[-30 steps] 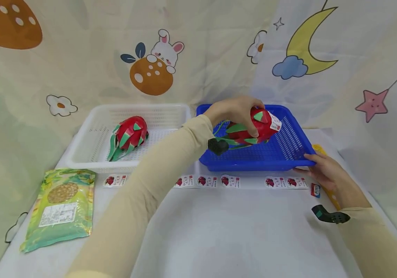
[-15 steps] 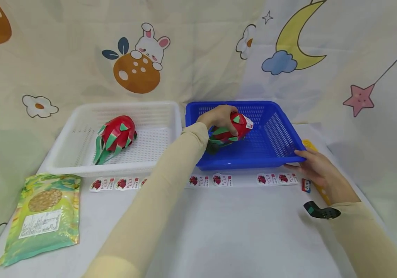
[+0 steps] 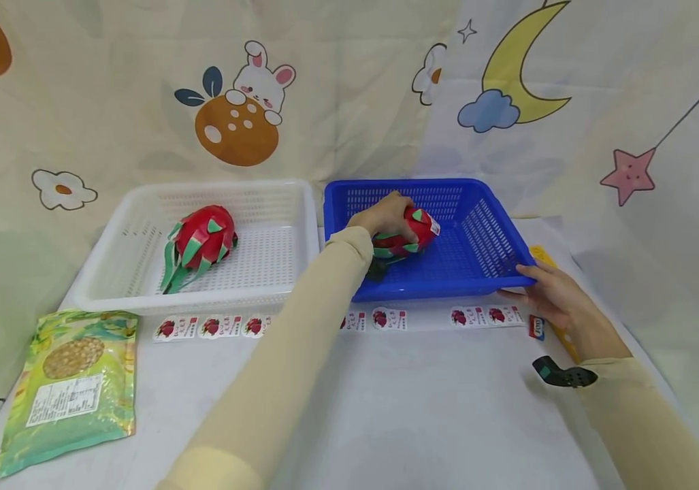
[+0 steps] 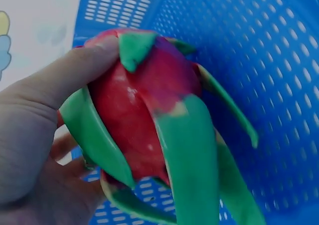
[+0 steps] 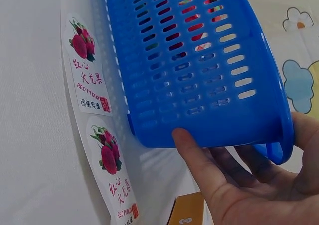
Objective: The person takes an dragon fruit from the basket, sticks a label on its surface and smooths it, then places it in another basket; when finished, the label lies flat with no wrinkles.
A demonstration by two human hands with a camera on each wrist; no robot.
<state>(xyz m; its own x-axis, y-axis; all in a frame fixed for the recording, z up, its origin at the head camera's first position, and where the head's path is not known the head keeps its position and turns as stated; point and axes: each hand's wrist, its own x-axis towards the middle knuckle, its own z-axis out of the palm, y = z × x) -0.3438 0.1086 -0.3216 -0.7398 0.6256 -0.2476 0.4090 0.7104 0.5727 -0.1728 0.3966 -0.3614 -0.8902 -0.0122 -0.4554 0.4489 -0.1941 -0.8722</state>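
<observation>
Inside the blue plastic basket [image 3: 435, 290], my left hand [image 3: 384, 216] grips a red dragon fruit [image 3: 420, 231] with green scales and a small white label. In the left wrist view the thumb lies along the upper side of that dragon fruit [image 4: 129, 110], and the other fingers curl under it. Whether the fruit touches the basket floor is hard to tell. My right hand [image 3: 560, 303] holds the basket's front right corner. Seen from the right wrist, its fingers are under the corner and against the wall, with the thumb partly hidden behind the rim [image 5: 284, 130].
Left of the blue basket stands a white basket [image 3: 196, 303] with another dragon fruit [image 3: 205, 237]. Printed dragon fruit stickers [image 3: 389, 318] lie in a row before the baskets. A green-yellow bag [image 3: 73, 395] lies front left. A yellow box [image 3: 542, 256] and small red-blue packet [image 3: 536, 328] are by my right hand.
My left hand has lowered the dragon fruit deeper into the blue basket and a little leftward within it. My right hand stays at the corner. The head view has shifted slightly.
</observation>
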